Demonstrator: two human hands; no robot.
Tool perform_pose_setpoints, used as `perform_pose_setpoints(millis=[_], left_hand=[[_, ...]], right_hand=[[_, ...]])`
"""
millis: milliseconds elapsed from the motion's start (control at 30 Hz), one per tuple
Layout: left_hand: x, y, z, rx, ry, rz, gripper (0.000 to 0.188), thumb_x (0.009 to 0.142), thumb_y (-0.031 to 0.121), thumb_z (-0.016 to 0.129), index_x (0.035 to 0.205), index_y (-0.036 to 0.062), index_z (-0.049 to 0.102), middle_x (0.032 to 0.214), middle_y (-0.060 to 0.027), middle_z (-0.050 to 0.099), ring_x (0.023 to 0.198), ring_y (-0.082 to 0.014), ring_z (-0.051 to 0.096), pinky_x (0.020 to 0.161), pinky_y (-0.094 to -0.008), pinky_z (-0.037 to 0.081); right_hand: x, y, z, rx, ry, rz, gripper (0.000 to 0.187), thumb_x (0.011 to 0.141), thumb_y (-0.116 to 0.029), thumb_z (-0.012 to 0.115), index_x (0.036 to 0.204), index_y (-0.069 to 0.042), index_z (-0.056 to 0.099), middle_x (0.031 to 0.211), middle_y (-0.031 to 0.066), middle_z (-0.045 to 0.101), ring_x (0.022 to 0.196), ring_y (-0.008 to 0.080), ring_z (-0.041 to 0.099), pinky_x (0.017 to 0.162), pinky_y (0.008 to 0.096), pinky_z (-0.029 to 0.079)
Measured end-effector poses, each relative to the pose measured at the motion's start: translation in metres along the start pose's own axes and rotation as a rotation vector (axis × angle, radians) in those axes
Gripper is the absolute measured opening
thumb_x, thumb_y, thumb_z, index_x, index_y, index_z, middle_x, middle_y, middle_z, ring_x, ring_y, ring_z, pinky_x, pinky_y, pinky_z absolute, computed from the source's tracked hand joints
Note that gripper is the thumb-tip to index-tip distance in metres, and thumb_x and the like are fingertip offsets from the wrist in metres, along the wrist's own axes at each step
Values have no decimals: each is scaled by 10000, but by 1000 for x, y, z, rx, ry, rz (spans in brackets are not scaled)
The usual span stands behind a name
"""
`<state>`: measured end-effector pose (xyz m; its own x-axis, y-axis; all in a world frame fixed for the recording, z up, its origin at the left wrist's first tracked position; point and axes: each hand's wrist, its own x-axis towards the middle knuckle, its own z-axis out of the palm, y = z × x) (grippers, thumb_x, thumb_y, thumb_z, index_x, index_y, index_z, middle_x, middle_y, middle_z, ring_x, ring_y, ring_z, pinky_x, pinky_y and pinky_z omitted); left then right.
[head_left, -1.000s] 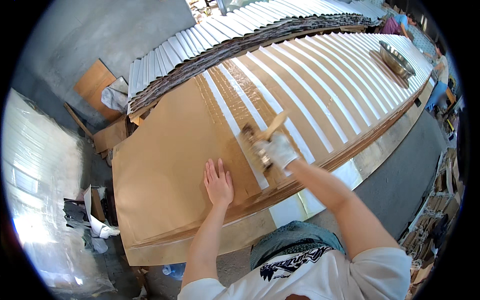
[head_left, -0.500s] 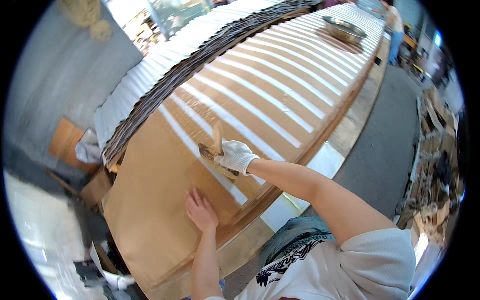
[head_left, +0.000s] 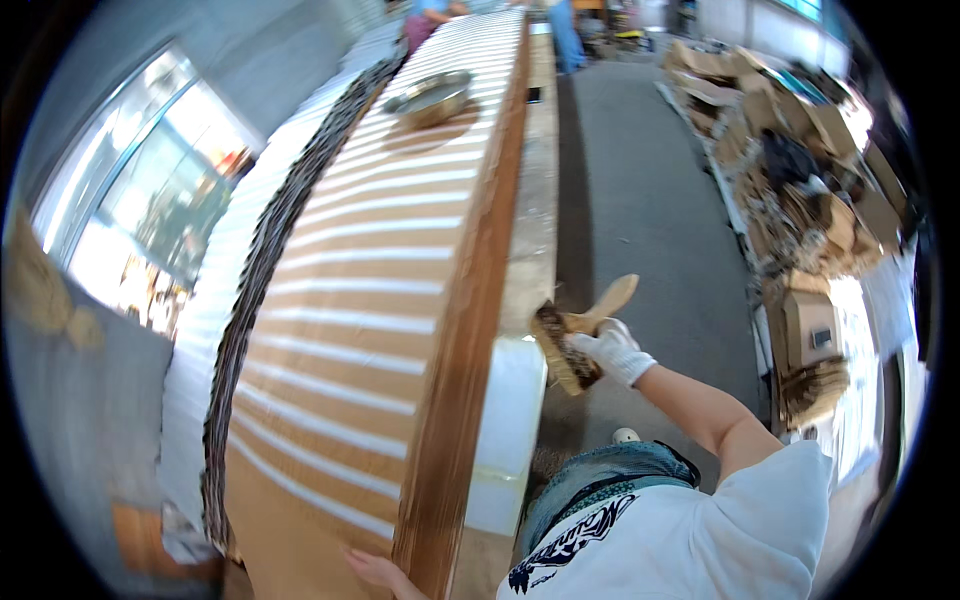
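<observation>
- Of the hands, the bare left hand lay at the near end of the brown paper, by its right edge, fingers extended and apparently holding nothing; blur hid how firmly it pressed.
- The gloved right hand was closed around the brush, near where handle met head. The brush hung over the floor, just right of the desk.
- Loaded bristles could have dripped onto the floor or the pale sheet beside the brush.
- A loose or slick glove could have let the brush drop.
- A sideways push from the left hand could have skewed the paper and upset the spacing of the white strips.
- A bump to the desk could have tipped the bowl at the far end.
- Half a second earlier, the brush was over the white strips; now it was clear of them, to the right.
- The view had swung right, and the lower edge now cut off part of the left hand.
</observation>
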<state>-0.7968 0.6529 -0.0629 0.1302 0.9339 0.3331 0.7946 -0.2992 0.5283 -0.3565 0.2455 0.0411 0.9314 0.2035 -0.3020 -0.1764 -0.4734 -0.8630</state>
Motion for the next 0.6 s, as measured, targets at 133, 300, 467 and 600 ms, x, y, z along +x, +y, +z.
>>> perform_pose_setpoints(millis=[133,300,467,600], left_hand=[[-79,119,61,-525,-83,131,316,1064,107,421,1232,-98,593,1260,-210,628,1166,-287,610,1019,-395,484],[-185,319,121,-659,-720,360,254,1054,150,493,962,-28,650,849,-97,660,748,-144,655,719,-295,524],[-221,406,173,-550,-910,406,366,1054,206,515,757,-4,551,633,-62,586,586,-110,559,567,-298,463],[-221,439,197,-399,-1099,346,366,1044,233,543,778,-9,607,712,-92,665,604,-112,609,572,-285,476]], right_hand=[[-4,126,-120,258,360,193,500,841,-342,754,1094,84,687,979,178,726,909,262,698,839,362,531],[-17,199,-216,874,643,266,346,890,-141,699,1167,55,633,987,92,709,867,194,697,742,338,563],[20,247,-256,960,736,177,284,898,-55,655,1171,22,640,1013,73,705,836,189,702,720,345,582],[68,230,-267,981,655,211,263,918,-24,611,1178,9,627,1012,86,702,843,216,709,732,363,602]])
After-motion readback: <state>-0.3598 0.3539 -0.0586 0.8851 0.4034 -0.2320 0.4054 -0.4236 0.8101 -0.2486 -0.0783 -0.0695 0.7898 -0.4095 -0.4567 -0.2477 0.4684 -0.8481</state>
